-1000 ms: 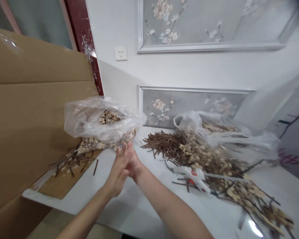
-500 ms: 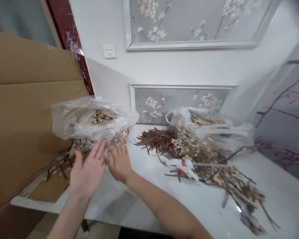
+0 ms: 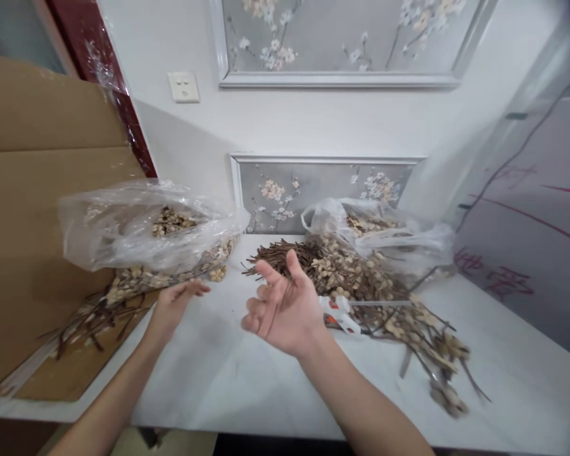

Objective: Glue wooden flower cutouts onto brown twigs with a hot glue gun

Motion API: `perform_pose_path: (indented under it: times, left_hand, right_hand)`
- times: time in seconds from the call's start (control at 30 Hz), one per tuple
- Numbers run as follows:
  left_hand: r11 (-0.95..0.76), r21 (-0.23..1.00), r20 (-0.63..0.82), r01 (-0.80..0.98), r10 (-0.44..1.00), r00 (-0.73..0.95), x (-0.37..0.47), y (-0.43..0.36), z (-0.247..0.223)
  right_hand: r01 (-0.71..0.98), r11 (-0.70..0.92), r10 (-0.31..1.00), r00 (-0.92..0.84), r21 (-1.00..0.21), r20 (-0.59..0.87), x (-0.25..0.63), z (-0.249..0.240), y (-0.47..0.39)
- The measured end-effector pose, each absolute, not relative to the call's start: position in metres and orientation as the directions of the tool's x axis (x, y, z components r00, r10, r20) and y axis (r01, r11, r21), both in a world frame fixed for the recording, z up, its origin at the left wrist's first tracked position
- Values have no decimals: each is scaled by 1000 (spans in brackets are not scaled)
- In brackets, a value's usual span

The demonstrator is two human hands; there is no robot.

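My left hand (image 3: 171,309) hovers over the left part of the white table (image 3: 218,373), fingers stretched to the right, with nothing seen in it. Just beyond its fingertips lies a small beige flower head (image 3: 218,273). My right hand (image 3: 285,307) is raised over the middle of the table, palm up, fingers apart and partly bent, holding nothing. Behind it is a pile of thin brown stems (image 3: 278,254). A white hot glue gun (image 3: 344,316) lies to its right, partly covered by the hand, against a heap of beige artificial flower sprays (image 3: 356,272).
Clear plastic bags (image 3: 109,228) with more flowers lie at the back left, over flower stems (image 3: 85,323) on a cardboard sheet (image 3: 61,373). Another plastic bag (image 3: 408,244) covers the right heap. A tall cardboard box (image 3: 42,253) borders the left side. A panelled wall (image 3: 323,120) stands behind.
My hands, held side by side over the left of the table, have moved apart. The right has swung rightward and turned palm up; the left has turned over. The view has shifted slightly right.
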State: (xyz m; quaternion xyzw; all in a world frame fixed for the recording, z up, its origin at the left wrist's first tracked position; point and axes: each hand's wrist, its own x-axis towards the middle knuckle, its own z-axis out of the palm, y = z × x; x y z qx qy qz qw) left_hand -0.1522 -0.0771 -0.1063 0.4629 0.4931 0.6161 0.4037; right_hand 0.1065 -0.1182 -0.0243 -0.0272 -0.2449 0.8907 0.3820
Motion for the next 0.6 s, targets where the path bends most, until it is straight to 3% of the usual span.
perform_pose_path:
  times: [0.1, 0.3, 0.37, 0.47, 0.53, 0.6]
  left_hand:
    - [-178, 977, 154, -115, 969, -193, -138, -80, -94]
    - [-241, 938, 257, -249, 966, 34, -71, -103, -47]
    - [-206, 942, 240, -263, 966, 101, -48, -114, -38]
    - [-23, 956, 84, -293, 977, 197, -32, -115, -35]
    - [-23, 938, 87, -346, 982, 170, -37, -100, -39]
    - [-192, 908, 236, -371, 969, 78, -47, -73, -49]
  right_hand:
    - [-747, -562, 763, -634, -355, 127, 115, -41, -107]
    - [-790, -519, 768, -599, -326, 226, 111, -58, -103]
    - [-728, -547, 724, -659, -413, 204, 105, -58, -100]
    - [-557, -447, 753, -657, -700, 42, 93, -62, -93]
    - [-430, -194, 914, -405, -882, -4, 92, -71, -90]
    - [-279, 49, 988, -125, -959, 87, 99, -79, -90]
